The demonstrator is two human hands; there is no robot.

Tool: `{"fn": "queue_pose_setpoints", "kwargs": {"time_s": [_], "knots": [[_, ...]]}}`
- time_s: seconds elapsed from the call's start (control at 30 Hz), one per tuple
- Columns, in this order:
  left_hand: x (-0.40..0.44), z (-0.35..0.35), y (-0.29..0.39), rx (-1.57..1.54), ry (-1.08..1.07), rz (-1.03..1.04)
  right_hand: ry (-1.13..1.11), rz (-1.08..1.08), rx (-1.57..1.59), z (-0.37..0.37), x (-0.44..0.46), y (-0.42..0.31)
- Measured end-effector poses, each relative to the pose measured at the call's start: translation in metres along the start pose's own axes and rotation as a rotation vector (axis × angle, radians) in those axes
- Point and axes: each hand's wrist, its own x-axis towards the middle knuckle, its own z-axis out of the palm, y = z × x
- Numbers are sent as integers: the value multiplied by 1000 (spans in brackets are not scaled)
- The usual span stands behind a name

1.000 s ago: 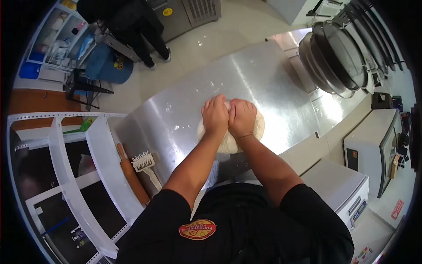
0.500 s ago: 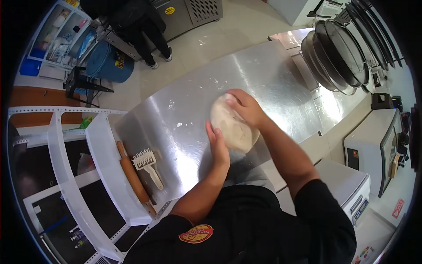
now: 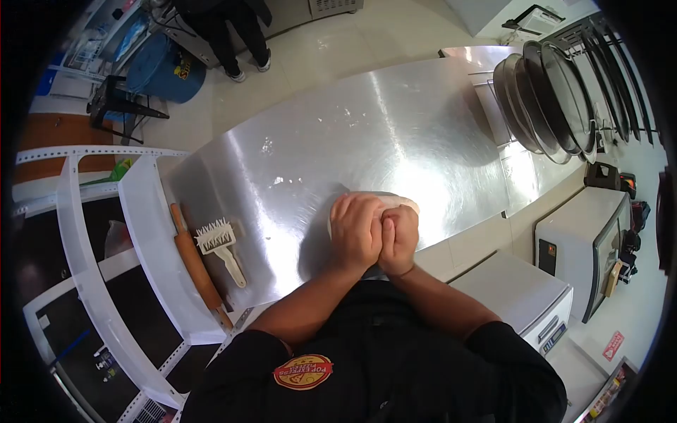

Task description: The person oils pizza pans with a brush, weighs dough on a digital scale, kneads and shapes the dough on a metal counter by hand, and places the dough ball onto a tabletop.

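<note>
Pale dough lies on the steel table near its front edge, mostly covered by my hands. My left hand is on the dough's left side, its fingers curled over the far part. Beside it, touching, my right hand has its fingers folded down onto the dough. Both hands grip and press it. White flour smudges mark the steel beyond them. To the left lie a white spiked roller with a handle and a wooden rolling pin.
A white shelf frame stands at the left. Round pans are stacked at the back right. A white appliance is at the right. Across the floor, a person in dark clothes stands near a blue bin.
Half a second ago my hands were apart, holding the dough tilted up. Now they are together, pressing it on the table nearer my body. The view has shifted too.
</note>
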Motion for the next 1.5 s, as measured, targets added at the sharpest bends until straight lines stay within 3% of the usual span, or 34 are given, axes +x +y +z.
{"fn": "queue_pose_setpoints", "kwargs": {"time_s": [0.03, 0.07, 0.13, 0.23, 0.33, 0.37, 0.43, 0.5, 0.57, 0.6, 0.67, 0.7, 0.77, 0.83, 0.87, 0.93, 0.97, 1.07, 1.1, 1.13, 1.2, 1.23, 1.27, 1.3, 1.33, 1.37, 1.4, 1.43, 1.47, 1.5], "knots": [[-2, 9, -8, 109, 94, 235, 78, -179, -18, 5, -3, 11], [4, 18, -21, 106, 89, 233, 77, -174, -21, 13, 5, 20], [38, 26, -51, 191, 236, 360, 120, -419, -146, 36, 50, 40], [70, 27, -64, 282, 233, 306, 146, -423, -236, 51, 81, 48], [96, 30, -60, 362, 79, -28, 176, -334, -255, 56, 107, 45], [98, 28, -59, 366, 91, 3, 205, -349, -251, 51, 108, 44], [90, 12, -63, 294, -187, -250, -29, -281, 31, 31, 95, 44], [83, -29, -60, 224, -247, -218, -18, -408, 140, -9, 71, 45], [76, -41, -72, 152, -296, -199, -109, -422, -41, -54, 40, 51], [67, -31, -97, 0, -152, -215, -105, -420, -40, -52, 38, 55], [53, -18, -134, -304, 141, -248, 29, -183, -27, -40, 30, 69], [52, -12, -129, -303, 143, -244, 95, -68, -19, -32, 28, 77], [41, 27, -88, -621, 265, -336, -30, 31, -140, -1, 57, 91], [23, 53, -58, -938, 397, -438, -80, 82, -65, 15, 99, 79], [13, 54, -55, -938, 404, -443, -87, 81, -65, 15, 120, 69], [-17, 55, -50, -966, 358, -572, -473, 220, 148, 2, 150, 39], [-21, 53, -43, -985, 334, -631, -480, 217, 138, -9, 153, 28], [22, 4, -31, -947, 216, -596, -738, 171, 660, -39, 144, 3], [37, -6, -26, -932, 169, -577, -752, 170, 651, -37, 139, 0], [43, -6, -24, -940, 177, -586, -670, 317, 597, -34, 128, -2], [54, -5, -23, -728, -211, -605, -489, 598, 480, -29, 103, -8], [56, -5, -22, -615, -405, -608, -494, 606, 475, -30, 89, -16], [51, -7, -4, -622, -407, -619, -342, 569, 395, -34, 72, -26], [42, -10, 30, -522, -273, -594, -192, 527, 310, -37, 57, -33], [30, -8, 49, -421, -142, -570, -199, 539, 295, -34, 34, -28], [16, 3, 44, -432, -148, -585, -45, 356, 224, -26, 8, -13], [-2, 19, 30, -307, -34, -306, 107, 169, 153, -20, -2, -2], [-17, 34, 14, -177, 75, -29, 103, 185, 144, -18, -5, 15], [-26, 43, 1, -40, 180, 246, 94, -7, 24, -16, -5, 28], [-21, 46, -10, -36, 171, 233, 83, -205, -89, -13, 1, 38]]}}
